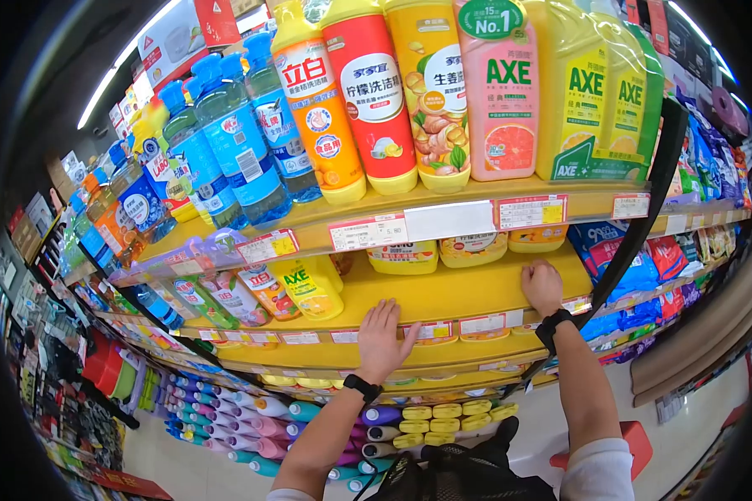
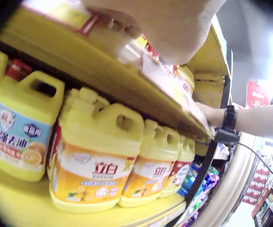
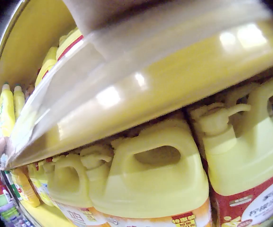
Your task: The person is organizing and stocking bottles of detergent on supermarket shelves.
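Both hands rest on one yellow shelf board (image 1: 455,292), and neither holds anything. Left hand (image 1: 383,338): palm down at the front edge, fingers straight and spread, tips pointing into the shelf. Right hand (image 1: 543,286): further right and deeper in, fingers loosely bent onto the board with nothing inside them; the left wrist view shows it (image 2: 211,115) at the board's lip. The board's long axis runs left to right across the head view, crosswise to both forearms, with its price-tag rail (image 1: 476,324) along the front between the two wrists. Bare board lies straight ahead of the left fingertips. Squat yellow jugs (image 1: 474,249) stand upright at the back, beyond the fingers; the right hand is the nearer, just short of them. Yellow AXE bottle (image 1: 307,286) stands left of the left hand, apart from it. Its lean may come from the lens or from the stock; cannot tell which. Handled jugs (image 2: 96,156) fill the tier below, handles up.
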Demonstrator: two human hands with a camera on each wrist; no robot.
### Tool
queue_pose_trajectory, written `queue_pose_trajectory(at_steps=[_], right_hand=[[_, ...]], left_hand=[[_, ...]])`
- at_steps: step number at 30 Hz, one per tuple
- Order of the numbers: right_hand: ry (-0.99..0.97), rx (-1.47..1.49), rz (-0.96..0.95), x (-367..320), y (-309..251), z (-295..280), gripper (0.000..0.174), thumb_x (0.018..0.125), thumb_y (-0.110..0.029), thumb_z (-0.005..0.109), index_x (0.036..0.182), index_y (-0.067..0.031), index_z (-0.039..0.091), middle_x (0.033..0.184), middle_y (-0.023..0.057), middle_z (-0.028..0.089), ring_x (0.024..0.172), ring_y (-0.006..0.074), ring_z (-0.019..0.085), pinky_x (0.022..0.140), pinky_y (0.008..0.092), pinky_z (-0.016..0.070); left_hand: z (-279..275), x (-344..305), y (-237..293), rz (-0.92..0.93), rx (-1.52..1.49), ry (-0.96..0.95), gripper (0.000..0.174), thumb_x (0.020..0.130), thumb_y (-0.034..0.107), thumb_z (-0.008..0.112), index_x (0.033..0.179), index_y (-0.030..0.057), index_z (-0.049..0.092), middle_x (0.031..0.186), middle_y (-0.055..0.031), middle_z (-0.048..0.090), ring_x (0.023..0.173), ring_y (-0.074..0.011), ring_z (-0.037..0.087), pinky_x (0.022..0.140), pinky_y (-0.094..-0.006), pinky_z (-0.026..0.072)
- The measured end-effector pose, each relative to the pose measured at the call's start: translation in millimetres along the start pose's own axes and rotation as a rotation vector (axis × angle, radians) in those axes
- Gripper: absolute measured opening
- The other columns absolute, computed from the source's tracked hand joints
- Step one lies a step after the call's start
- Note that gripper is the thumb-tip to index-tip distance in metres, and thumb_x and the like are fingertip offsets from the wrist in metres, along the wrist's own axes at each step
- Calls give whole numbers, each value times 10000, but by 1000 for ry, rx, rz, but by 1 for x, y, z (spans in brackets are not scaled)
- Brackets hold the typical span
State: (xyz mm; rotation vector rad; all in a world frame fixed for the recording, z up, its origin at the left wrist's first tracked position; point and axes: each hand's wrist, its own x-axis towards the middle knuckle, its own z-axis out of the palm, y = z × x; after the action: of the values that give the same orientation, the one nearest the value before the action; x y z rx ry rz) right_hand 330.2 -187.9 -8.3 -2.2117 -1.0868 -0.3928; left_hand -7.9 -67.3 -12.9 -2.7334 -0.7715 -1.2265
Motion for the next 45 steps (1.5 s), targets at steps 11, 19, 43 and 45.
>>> queue_pose_trajectory(at_steps=[11,19,43,45], right_hand=[[22,-4,5,0,2,4,243,869,-203,602,765,12,647,826,229,671,789,401,655,749,491,531],[23,-1,6,-1,0,2,219,860,-191,601,778,8,644,837,223,674,808,393,657,764,485,531],[-5,17,21,-1,-3,-3,219,870,-188,600,808,16,652,865,224,675,821,393,653,772,480,527],[-16,23,21,-1,-2,-3,217,871,-188,600,810,14,653,865,225,675,819,395,652,772,479,527]], left_hand=[[-39,121,14,190,203,-1,517,878,359,672,1165,-64,597,1123,-233,631,1055,-393,598,1000,-494,404],[-31,165,13,233,158,-31,417,877,328,674,1167,32,633,1054,-188,669,967,-389,628,853,-492,496],[16,198,-44,228,75,-75,487,946,464,558,1360,211,518,1389,-41,544,1244,-244,539,1004,-411,471],[-15,202,-13,224,146,-193,448,939,431,574,1326,208,550,1330,-57,580,1190,-258,571,976,-409,486]])
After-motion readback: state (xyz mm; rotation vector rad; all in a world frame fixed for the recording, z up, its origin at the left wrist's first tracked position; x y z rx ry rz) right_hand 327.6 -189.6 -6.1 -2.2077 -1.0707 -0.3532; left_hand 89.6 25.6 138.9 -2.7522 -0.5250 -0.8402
